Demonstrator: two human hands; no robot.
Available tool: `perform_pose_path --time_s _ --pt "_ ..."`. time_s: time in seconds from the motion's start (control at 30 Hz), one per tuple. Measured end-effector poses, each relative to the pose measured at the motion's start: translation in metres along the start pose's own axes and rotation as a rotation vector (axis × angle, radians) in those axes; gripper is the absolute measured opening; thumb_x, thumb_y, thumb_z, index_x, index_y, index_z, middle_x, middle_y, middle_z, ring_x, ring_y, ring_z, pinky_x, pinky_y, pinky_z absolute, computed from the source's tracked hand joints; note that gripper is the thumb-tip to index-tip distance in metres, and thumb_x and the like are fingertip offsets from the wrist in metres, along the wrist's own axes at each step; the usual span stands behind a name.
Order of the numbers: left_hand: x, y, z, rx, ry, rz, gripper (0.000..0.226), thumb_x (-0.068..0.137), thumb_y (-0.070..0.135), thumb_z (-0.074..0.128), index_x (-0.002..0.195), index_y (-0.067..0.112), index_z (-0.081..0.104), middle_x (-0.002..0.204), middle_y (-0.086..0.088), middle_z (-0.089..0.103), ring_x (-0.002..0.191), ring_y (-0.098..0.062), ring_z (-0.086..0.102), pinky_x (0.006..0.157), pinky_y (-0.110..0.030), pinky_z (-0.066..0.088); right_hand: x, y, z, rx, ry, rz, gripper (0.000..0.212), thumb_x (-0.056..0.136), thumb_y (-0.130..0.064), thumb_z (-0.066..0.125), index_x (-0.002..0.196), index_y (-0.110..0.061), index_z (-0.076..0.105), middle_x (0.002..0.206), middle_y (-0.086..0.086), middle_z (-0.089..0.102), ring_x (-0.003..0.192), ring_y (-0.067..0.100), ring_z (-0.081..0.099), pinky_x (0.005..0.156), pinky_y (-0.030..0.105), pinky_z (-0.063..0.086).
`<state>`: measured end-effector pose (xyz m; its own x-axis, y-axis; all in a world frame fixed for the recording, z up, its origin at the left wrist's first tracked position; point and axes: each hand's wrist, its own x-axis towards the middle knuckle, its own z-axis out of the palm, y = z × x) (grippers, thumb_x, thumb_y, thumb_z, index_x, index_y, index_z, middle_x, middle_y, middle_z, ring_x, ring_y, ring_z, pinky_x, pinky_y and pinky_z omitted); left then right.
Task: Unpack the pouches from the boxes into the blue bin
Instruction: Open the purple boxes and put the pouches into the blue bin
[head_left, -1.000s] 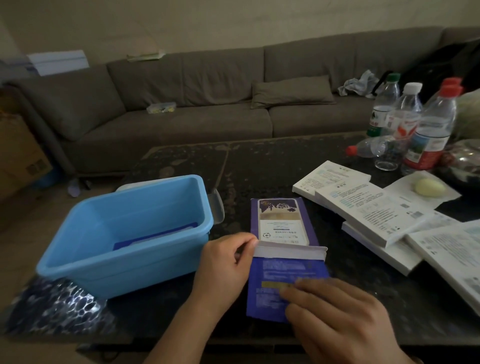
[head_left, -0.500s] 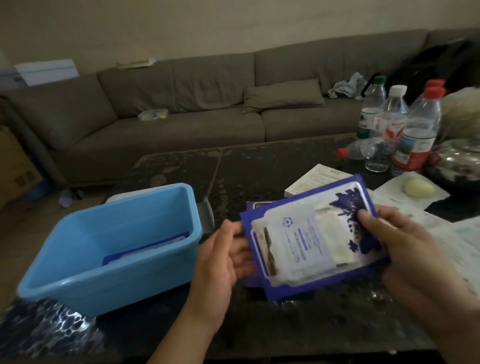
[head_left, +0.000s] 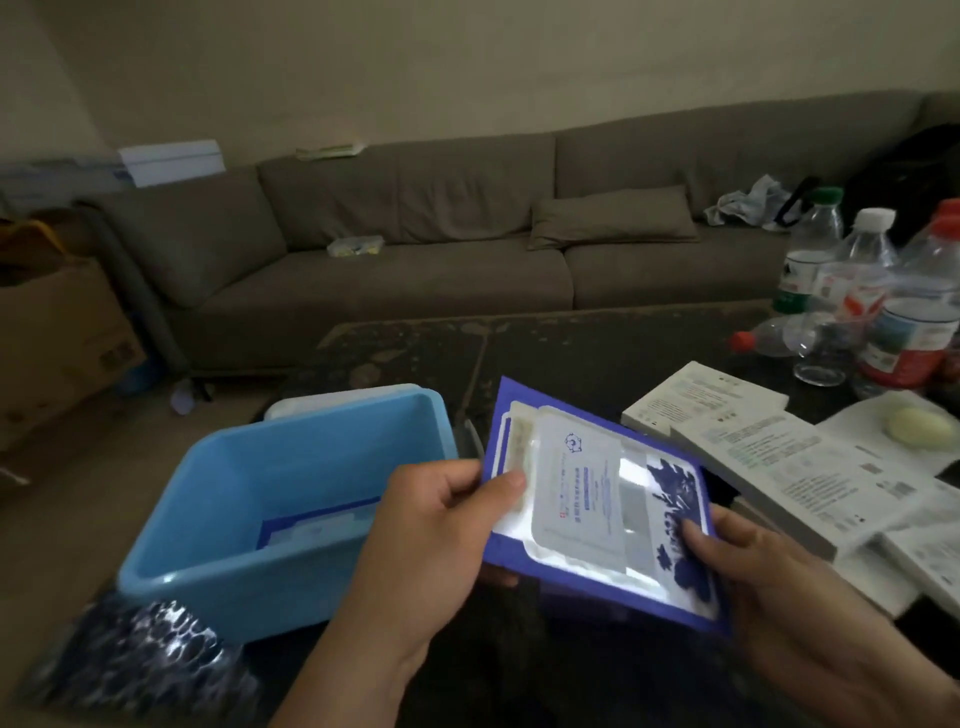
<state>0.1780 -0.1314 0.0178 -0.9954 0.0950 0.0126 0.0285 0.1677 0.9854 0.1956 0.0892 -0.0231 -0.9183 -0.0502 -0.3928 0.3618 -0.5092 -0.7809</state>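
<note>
one blue bin (head_left: 249, 499), two hands (head_left: 431, 540), five bottles (head_left: 852, 291), several white boxes (head_left: 789, 467), stacked pouches (head_left: 597, 499)

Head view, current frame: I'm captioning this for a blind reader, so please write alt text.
Two hands hold a stack of purple pouches above a dark table, the left hand at one edge, the right hand at the other. A blue bin with one pouch inside sits to the left; white boxes and water bottles lie right, a grey sofa behind.
</note>
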Motion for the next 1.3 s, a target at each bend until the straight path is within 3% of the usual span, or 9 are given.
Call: perform_pose_path --time_s 0.1,0.23,0.3,0.4,0.53,0.67,0.77,1.03,1.3 --pt "-0.004 0.011 -0.018 0.137 0.01 0.071 0.018 0.093 0.028 0.062 0.089 0.02 0.077 0.081 0.01 0.078 0.075 -0.008 0.075 0.065 -0.031 0.06 -0.004 0.003 0.013 -0.199 0.091 -0.143 0.045 0.072 -0.004 0.066 0.116 -0.015 0.061 0.095 0.014 0.075 0.073 0.029 0.074 0.06 0.041 0.058" --pt "-0.003 0.015 -0.045 0.272 0.087 0.135 0.022 0.092 0.037 0.062 0.09 0.021 0.076 0.082 0.012 0.077 0.077 -0.007 0.074 0.073 -0.044 0.061 -0.016 0.001 0.042 -0.891 0.358 -0.779 0.063 0.059 -0.037 0.078 0.112 -0.051 0.048 0.118 -0.019 0.058 0.104 0.016 0.062 0.087 0.045 0.051" --pt "-0.001 0.014 -0.06 0.301 0.17 0.145 0.024 0.092 0.037 0.062 0.089 0.018 0.077 0.08 0.009 0.077 0.076 -0.01 0.073 0.076 -0.049 0.059 -0.018 -0.004 0.066 -1.242 0.224 -1.103 0.068 0.063 -0.062 0.075 0.121 -0.048 0.043 0.135 -0.014 0.047 0.124 0.022 0.049 0.098 0.05 0.042" --pt "-0.002 0.011 -0.081 0.242 0.266 0.143 0.019 0.095 0.028 0.062 0.082 0.025 0.076 0.078 0.015 0.077 0.073 -0.003 0.073 0.077 -0.044 0.06 0.003 -0.005 0.105 -1.731 -0.036 -1.27 0.087 0.056 -0.085 0.054 0.13 -0.043 0.035 0.157 -0.003 0.023 0.147 0.025 0.017 0.108 0.058 0.026" --pt "-0.004 0.005 -0.109 0.134 0.332 0.154 0.013 0.095 0.025 0.063 0.098 0.025 0.075 0.086 0.012 0.078 0.082 -0.007 0.074 0.082 -0.046 0.06 0.031 -0.016 0.161 -1.955 -0.288 -1.014 0.102 0.05 -0.087 0.059 0.129 -0.054 0.005 0.151 -0.026 -0.023 0.143 0.005 -0.016 0.117 0.037 -0.004" --pt "-0.004 -0.002 -0.133 0.051 0.438 0.123 0.025 0.094 0.029 0.064 0.119 0.03 0.064 0.089 0.008 0.078 0.078 -0.005 0.074 0.073 -0.034 0.062 0.051 -0.017 0.194 -1.869 -0.509 -0.894 0.098 0.056 -0.073 0.074 0.124 -0.059 0.005 0.143 -0.037 -0.005 0.132 -0.005 0.009 0.111 0.023 0.024" --pt "-0.006 -0.01 -0.153 0.017 0.483 0.065 0.03 0.095 0.034 0.062 0.125 0.037 0.058 0.096 0.006 0.076 0.083 -0.009 0.074 0.078 -0.039 0.061 0.063 -0.016 0.211 -1.851 -0.635 -0.791 0.093 0.061 -0.063 0.078 0.12 -0.061 0.007 0.121 -0.052 0.01 0.111 -0.016 0.025 0.089 0.008 0.037" --pt "-0.008 -0.027 -0.183 0.065 0.493 -0.013 0.024 0.098 0.029 0.056 0.122 0.03 0.059 0.077 0.006 0.075 0.07 -0.013 0.073 0.07 -0.035 0.059 0.102 -0.014 0.239 -1.724 -0.87 -0.326 0.061 0.079 -0.034 0.076 0.122 -0.053 0.037 0.127 -0.022 0.043 0.114 0.01 0.052 0.093 0.034 0.054" --pt "-0.012 -0.02 -0.192 0.029 0.721 0.096 0.014 0.099 0.029 0.053 0.091 0.037 0.061 0.08 0.008 0.074 0.067 0.0 0.07 0.077 -0.032 0.059 0.131 0.024 0.246 -1.877 -0.888 -0.417 0.059 0.08 -0.035 0.075 0.125 -0.048 0.041 0.131 -0.021 0.044 0.12 0.005 0.047 0.103 0.029 0.046"
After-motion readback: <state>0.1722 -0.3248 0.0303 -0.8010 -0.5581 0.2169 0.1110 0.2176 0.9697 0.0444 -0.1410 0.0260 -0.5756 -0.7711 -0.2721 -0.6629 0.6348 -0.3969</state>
